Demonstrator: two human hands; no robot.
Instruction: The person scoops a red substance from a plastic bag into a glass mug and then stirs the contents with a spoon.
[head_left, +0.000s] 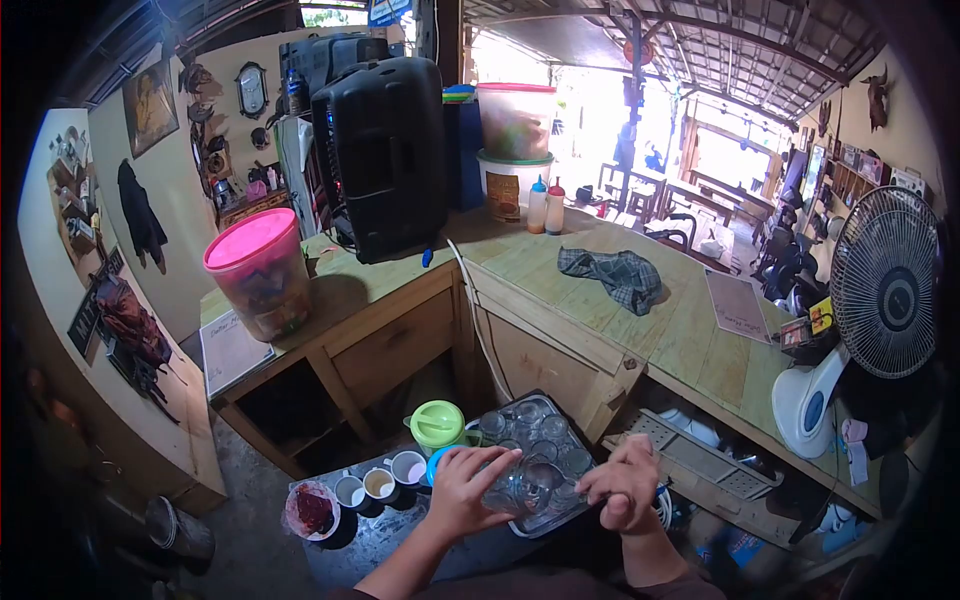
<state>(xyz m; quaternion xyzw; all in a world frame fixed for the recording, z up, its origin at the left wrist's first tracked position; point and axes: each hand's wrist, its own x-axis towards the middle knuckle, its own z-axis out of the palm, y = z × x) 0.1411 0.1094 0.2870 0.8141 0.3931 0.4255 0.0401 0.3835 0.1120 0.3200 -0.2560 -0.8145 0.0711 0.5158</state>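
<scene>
My left hand is over the near left of a dark tray, its thumb and fingers curved around a clear drinking glass. Several more clear glasses stand in the tray. To the right, my right hand is at the tray's edge with its fingers bent and drawn together; what they hold, if anything, I cannot make out. Behind my left hand is a pitcher with a lime-green lid. A blue lid is partly hidden by that hand.
Several mugs and a plastic-lined container of dark red stuff stand at left on the low table. The wooden counter bears a pink-lidded tub, a black speaker, a checked cloth and a fan.
</scene>
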